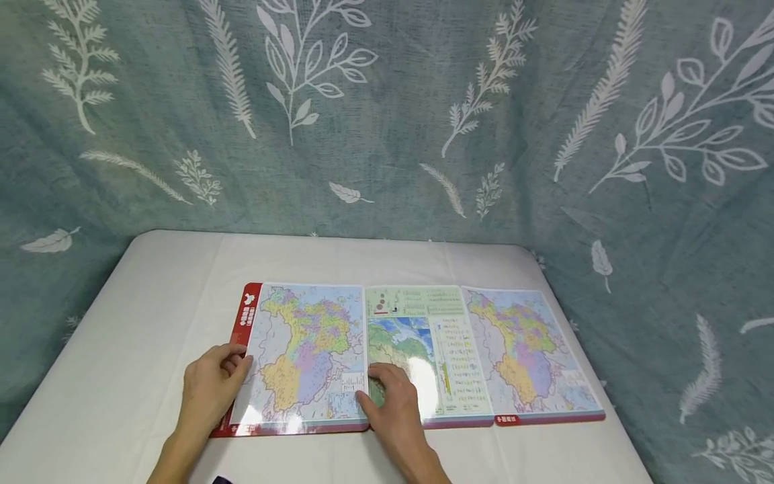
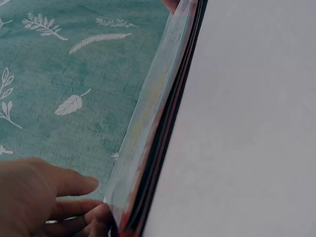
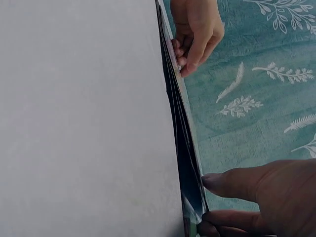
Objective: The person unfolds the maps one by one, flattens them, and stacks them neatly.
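Observation:
A glossy fold-out map (image 1: 311, 343) lies across the white table in three panels, the left one edged in red. My left hand (image 1: 213, 383) pinches that panel's red left edge with bent fingers. In the left wrist view, fingers of the left hand (image 2: 54, 197) meet the corner of the thin layered sheets (image 2: 148, 148). My right hand (image 1: 396, 407) is at the fold between the left and middle panels, thumb and forefinger spread. The right wrist view has the right hand (image 3: 261, 197) with its thumb on the sheets' edge (image 3: 190, 133) and its other fingers beneath.
The middle panel (image 1: 478, 363) carries a relief map and a text column; the right panel (image 1: 514, 343) repeats the coloured map. White cloth covers the table (image 1: 109, 349). A green leaf-patterned curtain (image 1: 387, 121) hangs around it. A small dark object (image 1: 222, 480) shows at the bottom edge.

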### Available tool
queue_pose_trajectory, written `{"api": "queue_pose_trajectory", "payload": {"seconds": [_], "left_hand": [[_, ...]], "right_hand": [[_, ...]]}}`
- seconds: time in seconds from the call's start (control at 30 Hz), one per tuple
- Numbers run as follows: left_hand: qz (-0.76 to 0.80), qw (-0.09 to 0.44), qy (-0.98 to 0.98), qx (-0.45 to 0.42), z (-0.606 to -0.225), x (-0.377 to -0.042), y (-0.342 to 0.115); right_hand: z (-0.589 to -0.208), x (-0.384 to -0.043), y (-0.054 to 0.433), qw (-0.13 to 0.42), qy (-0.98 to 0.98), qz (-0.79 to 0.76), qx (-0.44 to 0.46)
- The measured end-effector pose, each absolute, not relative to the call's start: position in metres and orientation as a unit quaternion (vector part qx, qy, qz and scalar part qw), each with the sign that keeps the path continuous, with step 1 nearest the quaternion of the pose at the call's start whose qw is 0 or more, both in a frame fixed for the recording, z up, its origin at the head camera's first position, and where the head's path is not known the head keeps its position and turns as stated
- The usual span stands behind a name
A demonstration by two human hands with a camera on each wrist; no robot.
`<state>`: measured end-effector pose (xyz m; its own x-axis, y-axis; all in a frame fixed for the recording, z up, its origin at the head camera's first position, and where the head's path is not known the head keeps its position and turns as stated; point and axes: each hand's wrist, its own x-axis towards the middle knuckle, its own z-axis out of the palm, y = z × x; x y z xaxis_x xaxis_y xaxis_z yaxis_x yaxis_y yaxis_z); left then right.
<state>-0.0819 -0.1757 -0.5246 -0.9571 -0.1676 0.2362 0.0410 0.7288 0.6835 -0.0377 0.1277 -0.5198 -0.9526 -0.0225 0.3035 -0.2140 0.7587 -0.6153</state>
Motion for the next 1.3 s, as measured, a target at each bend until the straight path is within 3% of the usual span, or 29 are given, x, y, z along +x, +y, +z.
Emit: {"api": "queue_pose_trajectory", "payload": {"seconds": [0.17,0.4,0.63,0.93,1.07,1.3], "left_hand": [[-0.372,0.154,-0.915,0.008,-0.522,-0.082,-0.181],[-0.372,0.12,-0.92,0.012,-0.521,-0.082,-0.183],[-0.37,0.09,-0.925,0.012,-0.517,-0.083,-0.186],[-0.377,0.068,-0.924,0.002,-0.518,-0.085,-0.189],[-0.377,0.078,-0.923,-0.004,-0.518,-0.084,-0.19],[-0.321,0.163,-0.931,-0.053,-0.524,-0.08,-0.201]], "right_hand": [[-0.519,-0.039,0.128,0.134,-0.92,0.363,0.055],[-0.517,-0.036,0.127,0.129,-0.908,0.394,0.059],[-0.516,-0.033,0.128,0.03,-0.836,0.548,0.023],[-0.515,-0.031,0.125,-0.025,-0.812,0.583,0.025],[-0.516,-0.031,0.126,-0.049,-0.808,0.587,0.02],[-0.52,-0.03,0.128,-0.071,-0.778,0.624,0.023]]}}
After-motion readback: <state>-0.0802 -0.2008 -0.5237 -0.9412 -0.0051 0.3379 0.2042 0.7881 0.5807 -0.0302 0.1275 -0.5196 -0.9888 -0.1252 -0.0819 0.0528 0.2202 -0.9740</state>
